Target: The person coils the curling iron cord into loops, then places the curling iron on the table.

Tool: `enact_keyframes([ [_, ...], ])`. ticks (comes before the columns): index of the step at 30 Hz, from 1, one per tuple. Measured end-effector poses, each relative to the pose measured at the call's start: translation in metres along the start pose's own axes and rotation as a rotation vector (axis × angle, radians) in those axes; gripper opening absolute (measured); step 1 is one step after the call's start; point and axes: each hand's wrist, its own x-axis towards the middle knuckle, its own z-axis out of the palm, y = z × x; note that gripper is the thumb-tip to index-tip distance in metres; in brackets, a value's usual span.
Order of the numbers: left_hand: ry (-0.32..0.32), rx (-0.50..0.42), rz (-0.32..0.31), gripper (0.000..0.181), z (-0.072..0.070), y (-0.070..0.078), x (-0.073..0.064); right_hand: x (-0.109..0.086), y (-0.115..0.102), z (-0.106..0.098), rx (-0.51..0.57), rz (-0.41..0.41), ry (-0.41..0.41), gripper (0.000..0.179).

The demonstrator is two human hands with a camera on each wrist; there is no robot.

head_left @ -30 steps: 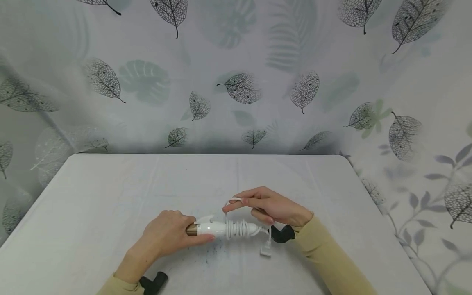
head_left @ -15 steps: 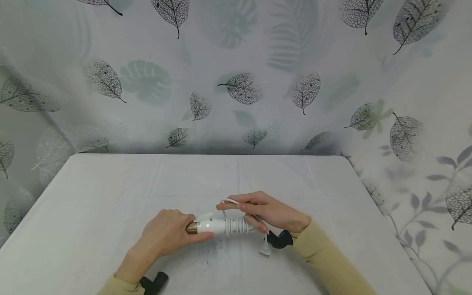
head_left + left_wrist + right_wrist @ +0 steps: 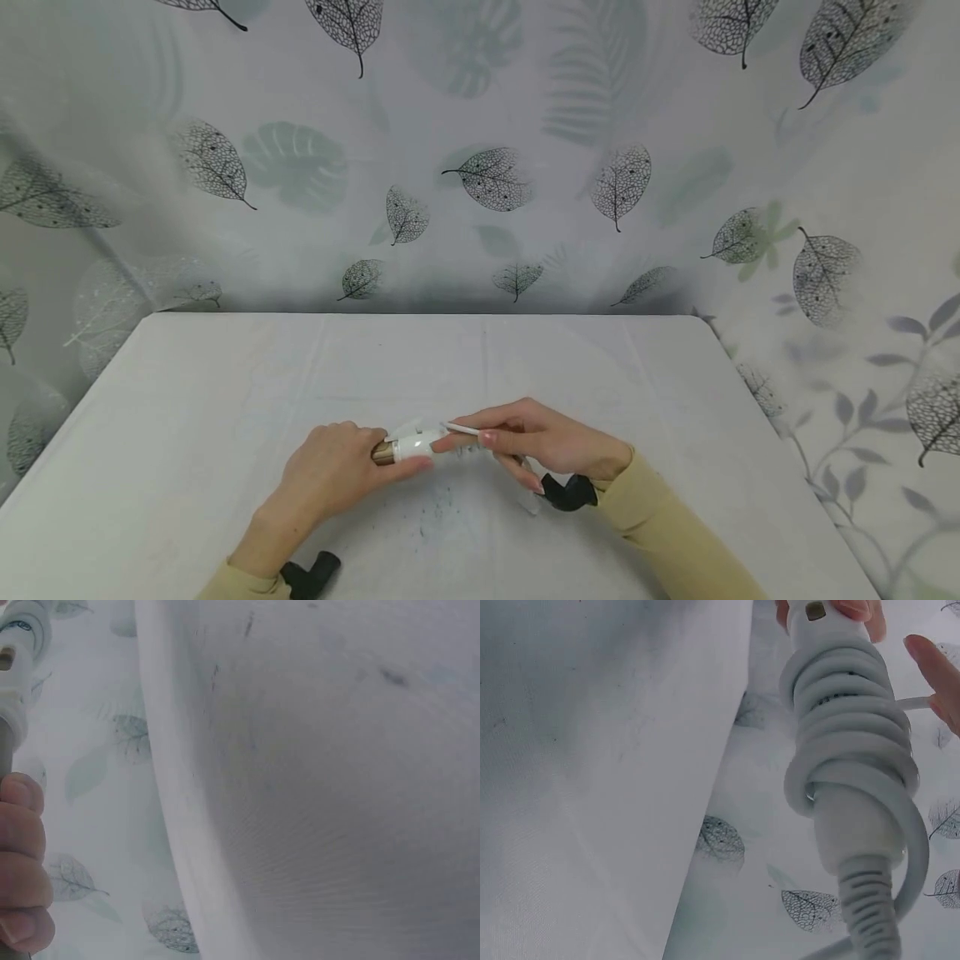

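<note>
A curling iron (image 3: 414, 444) with a white handle and brownish barrel is held level above the table. My left hand (image 3: 322, 467) grips its barrel; in the left wrist view the fingers (image 3: 22, 851) curl round it. Several turns of white cord (image 3: 847, 727) wrap the handle, and the ribbed cord sleeve (image 3: 866, 900) sticks out at its end. With thumb and fingers, my right hand (image 3: 536, 437) pinches a free length of the cord beside the handle, covering most of the turns in the head view. Below that hand hangs the pale plug (image 3: 528, 502), blurred.
The table (image 3: 375, 358) has a white cloth with small dark specks (image 3: 435, 517) near the middle. A leaf-patterned curtain (image 3: 480, 208) surrounds its back and sides. Black wrist mounts (image 3: 568, 492) sit at both wrists.
My right hand has moved left and slightly down with the cord, now overlapping the wound handle. The left hand keeps its grip, shifting slightly left with the curling iron.
</note>
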Motion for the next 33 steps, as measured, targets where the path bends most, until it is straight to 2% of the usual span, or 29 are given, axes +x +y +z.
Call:
enact_keyframes([
  [8,0.014,0.015,-0.051,0.065,-0.003,-0.004,0.001,0.002,-0.001,0.008,-0.032,0.023,-0.008,0.041],
  [21,0.09,0.028,-0.043,0.063,-0.005,-0.004,0.001,0.0,0.002,0.002,-0.102,0.074,-0.123,0.043],
  [30,0.179,0.061,-0.031,0.061,-0.005,-0.009,0.002,0.002,0.009,0.0,-0.326,0.118,-0.166,0.044],
  [33,0.212,0.064,-0.015,0.062,-0.004,-0.01,0.002,0.003,0.012,0.001,-0.347,0.129,-0.165,0.041],
])
